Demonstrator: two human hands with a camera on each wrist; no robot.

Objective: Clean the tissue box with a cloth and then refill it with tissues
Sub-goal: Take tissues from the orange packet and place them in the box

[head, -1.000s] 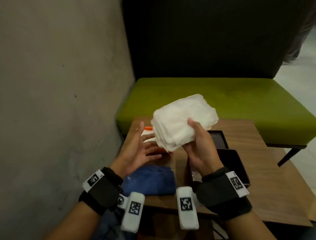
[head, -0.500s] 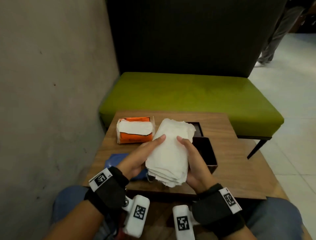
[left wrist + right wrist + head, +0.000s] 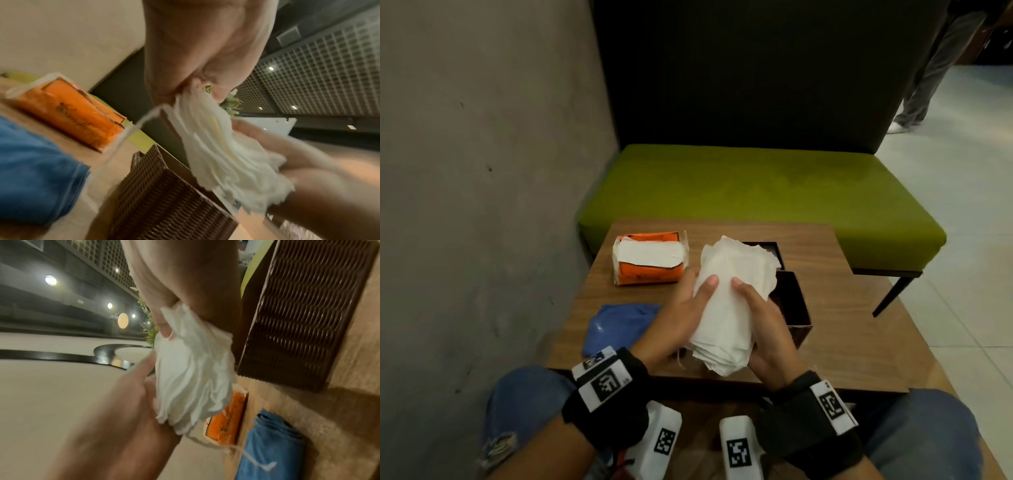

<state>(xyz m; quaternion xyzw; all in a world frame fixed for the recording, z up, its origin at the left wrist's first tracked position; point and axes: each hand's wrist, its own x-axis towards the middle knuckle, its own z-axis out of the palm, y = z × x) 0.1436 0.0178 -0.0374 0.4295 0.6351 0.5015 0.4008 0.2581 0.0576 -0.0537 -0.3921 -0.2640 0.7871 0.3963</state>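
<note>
Green bench (image 3: 756,192) behind the wooden table (image 3: 859,329). On the table: open dark tissue box (image 3: 796,308) at right, blue cloth (image 3: 616,325) front-left, orange tissue pack (image 3: 650,262) back-left. Tissue stack (image 3: 729,298) is held above the table just left of the box, clamped between both palms: left hand (image 3: 681,318) and right hand (image 3: 767,329), thumbs pressed on top.

White tissue stack (image 3: 726,308), bent lengthwise, at frame centre above open dark brown tissue box (image 3: 792,308). Crumpled blue cloth (image 3: 616,325) lower left. Opened orange tissue pack (image 3: 650,262) upper left.
</note>
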